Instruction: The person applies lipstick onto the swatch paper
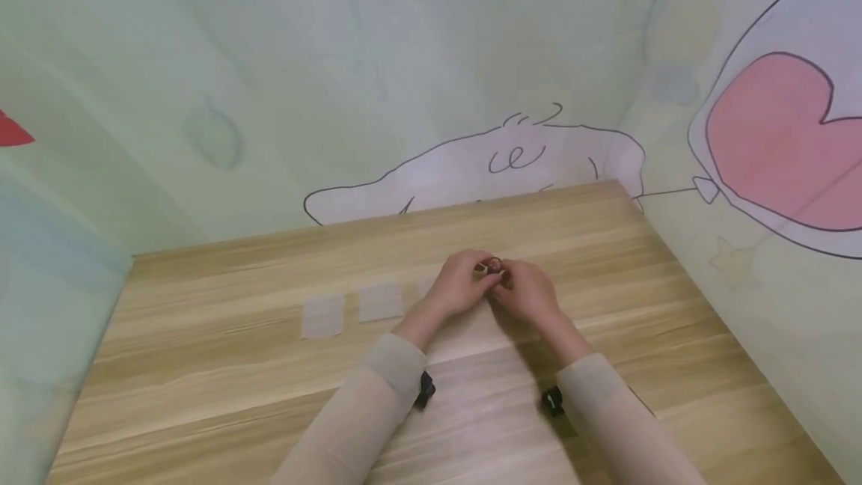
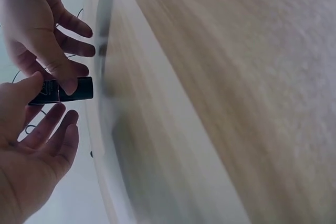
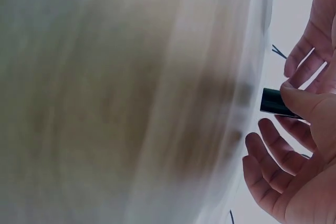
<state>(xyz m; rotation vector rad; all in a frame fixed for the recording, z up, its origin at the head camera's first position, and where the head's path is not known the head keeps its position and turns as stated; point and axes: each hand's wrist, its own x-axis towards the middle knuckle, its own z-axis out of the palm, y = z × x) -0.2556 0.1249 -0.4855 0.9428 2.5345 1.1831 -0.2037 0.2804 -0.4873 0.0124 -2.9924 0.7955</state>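
Head view: both arms are angling inward from the lower edge, pale sleeves [image 1: 346,418] ending short of the hands, and the left hand [image 1: 458,283] and right hand [image 1: 530,290] are meeting over the far half of the table [image 1: 202,365]. Between them they are holding a dark tube [image 2: 52,93]. In the left wrist view the left hand is pinching the tube's upper part, its thumb lying along the side, while the right hand is gripping the lower part, thumb tip just past the seam. Each grip is standing nearly closed, with the tube filling the gap between thumb and fingers. The tube is pointing its bare lower end toward the table; whether it is touching the surface I cannot tell. Right wrist view: the right hand's spare fingers are fanning apart, slightly bent and off the tube, and the left hand's fingers are hanging close above them. Pale squares [image 1: 380,302] are lying in a row left of the hands, the nearest one partly hiding behind the left hand. Black devices [image 1: 553,400] are sitting on the inner sides of both sleeves.
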